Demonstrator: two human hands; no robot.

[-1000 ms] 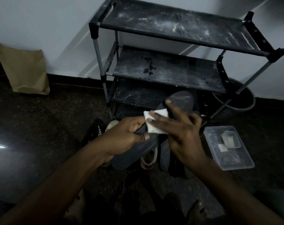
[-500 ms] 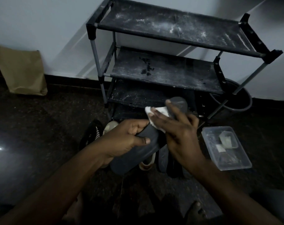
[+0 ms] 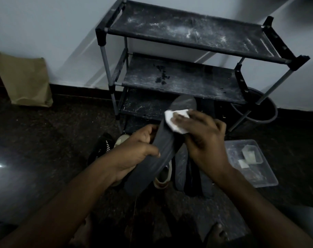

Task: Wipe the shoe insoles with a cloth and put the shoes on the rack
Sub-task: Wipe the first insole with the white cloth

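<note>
The left hand (image 3: 139,153) grips a dark grey insole (image 3: 164,140) around its lower half, thumb across the top face and fingers curled underneath. It holds the insole tilted up toward the rack (image 3: 179,79). The right hand (image 3: 204,138) has its fingers bent over a white cloth (image 3: 170,117) and presses it onto the insole's upper half, near the toe end; its thumb is hidden.

The job looks to be in its early or middle stage, with wiping under way on this one insole. All three shelves of the rack are bare and dusty, so no shoe has been put away yet.

On the floor below the hands lie a black shoe with white stripes (image 3: 102,147), a pale sneaker (image 3: 163,178) and further dark pieces (image 3: 180,163) too dim to tell apart. All of these likely remain to be handled.

To the right, a clear plastic tub (image 3: 266,181) sits open on the floor with a few small pale pieces (image 3: 249,154) inside. A dark bucket (image 3: 264,111) stands behind the rack's right leg; what it holds cannot be seen. A brown paper bag (image 3: 27,77) leans on the wall well to the left.
</note>
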